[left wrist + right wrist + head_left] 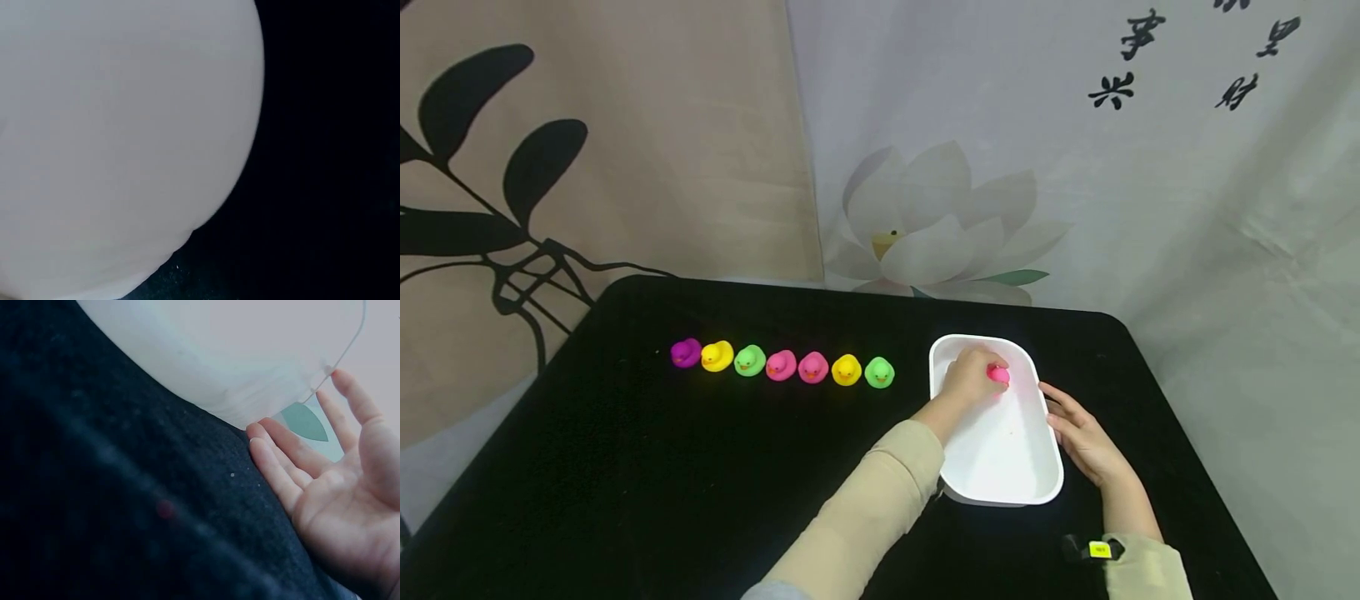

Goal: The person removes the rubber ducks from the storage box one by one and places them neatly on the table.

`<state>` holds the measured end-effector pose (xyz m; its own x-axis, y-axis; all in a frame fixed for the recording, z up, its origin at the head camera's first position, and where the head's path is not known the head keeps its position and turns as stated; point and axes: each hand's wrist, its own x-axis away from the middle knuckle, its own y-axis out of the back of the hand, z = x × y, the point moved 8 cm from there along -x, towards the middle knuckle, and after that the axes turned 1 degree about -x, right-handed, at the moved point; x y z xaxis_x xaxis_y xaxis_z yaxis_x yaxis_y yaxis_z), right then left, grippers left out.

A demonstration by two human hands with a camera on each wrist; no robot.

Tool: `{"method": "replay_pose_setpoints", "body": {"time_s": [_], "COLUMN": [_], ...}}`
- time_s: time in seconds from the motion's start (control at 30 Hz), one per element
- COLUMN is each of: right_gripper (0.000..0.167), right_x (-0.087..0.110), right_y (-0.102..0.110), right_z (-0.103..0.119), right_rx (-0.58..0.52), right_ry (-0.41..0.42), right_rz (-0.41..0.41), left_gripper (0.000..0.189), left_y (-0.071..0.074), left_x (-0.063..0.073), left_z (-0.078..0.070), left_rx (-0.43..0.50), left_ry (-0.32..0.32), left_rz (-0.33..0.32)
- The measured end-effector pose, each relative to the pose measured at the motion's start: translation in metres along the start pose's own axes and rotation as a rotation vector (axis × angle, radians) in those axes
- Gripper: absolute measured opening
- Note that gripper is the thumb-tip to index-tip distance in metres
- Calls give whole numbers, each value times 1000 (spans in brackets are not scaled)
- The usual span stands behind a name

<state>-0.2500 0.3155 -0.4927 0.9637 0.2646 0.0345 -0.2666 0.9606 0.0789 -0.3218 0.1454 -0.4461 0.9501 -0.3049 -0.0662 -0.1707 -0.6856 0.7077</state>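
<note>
In the head view my left hand [973, 377] reaches inside a white plastic tray [1011, 471] and grips a pink rubber duck [998, 374], partly covered by the fingers. My right hand [1087, 442] rests against the tray's right side. In the right wrist view, the extended fingers [275, 465] touch the tray's outer wall [237, 394]. A broad pale surface [125, 137] fills much of the left wrist view; that hand is out of its sight.
Left of the tray stands a row of rubber ducks: purple [686, 352], yellow [717, 356], green [750, 360], pink [781, 365], another pink [813, 367], yellow [847, 370] and green [880, 372]. Black cloth [662, 483] covers the table. A printed curtain [925, 100] hangs behind.
</note>
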Motion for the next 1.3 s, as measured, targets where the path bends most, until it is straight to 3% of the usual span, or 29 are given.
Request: {"method": "replay_pose_setpoints", "body": {"time_s": [0.27, 0.6, 1.0, 1.3], "right_gripper": [51, 51, 52, 55], "right_x": [0, -1, -1, -1], "right_y": [0, -1, 0, 1], "right_z": [0, -1, 0, -3], "right_rx": [10, 14, 0, 15], "right_ry": [-5, -19, -17, -54], "right_rz": [2, 0, 2, -24], "left_gripper": [29, 33, 37, 35], "left_y": [10, 19, 46, 68], "left_x": [4, 5, 14, 21], "left_z": [-3, -8, -11, -12], "left_rx": [51, 74, 261, 338], "left_ry": [7, -53, -108, -185], "left_rz": [-41, -44, -56, -60]}}
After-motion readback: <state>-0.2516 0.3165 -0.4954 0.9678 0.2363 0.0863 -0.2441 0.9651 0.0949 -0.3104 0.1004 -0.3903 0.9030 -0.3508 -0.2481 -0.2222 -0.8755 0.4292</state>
